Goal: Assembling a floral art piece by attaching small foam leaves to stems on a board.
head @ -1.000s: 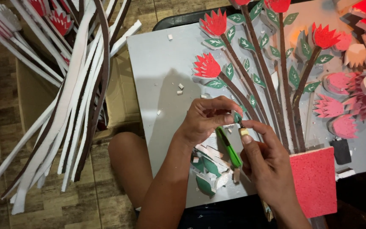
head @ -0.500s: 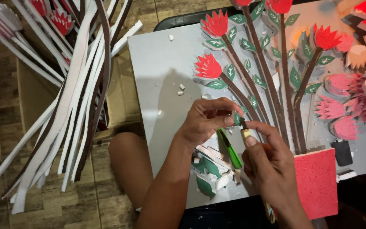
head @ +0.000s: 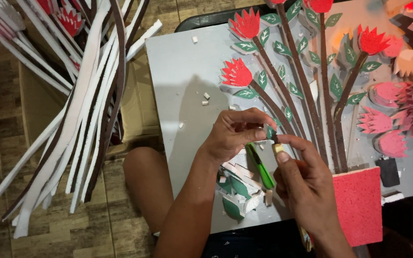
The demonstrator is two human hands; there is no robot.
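My left hand (head: 235,136) pinches a small green foam leaf (head: 269,131) between thumb and fingertips, just over the grey board (head: 178,86). My right hand (head: 304,188) grips a green-handled cutter (head: 260,167), whose blade tip points up at the leaf. Both hands meet beside the brown stem (head: 268,102) of a red foam flower (head: 236,73). More red flowers (head: 245,24) with green leaves on brown stems rise from a pink foam pot (head: 357,205) glued on the board.
A heap of cut green and white leaf scraps (head: 237,191) lies under my hands. Loose pink foam flowers (head: 383,119) and a small black object (head: 388,172) sit at the right. A cardboard box (head: 39,110) at the left holds long white and brown foam strips (head: 87,105).
My right hand has edged up a little, bringing the cutter tip closer to the leaf in my left fingers. Nothing else has moved.
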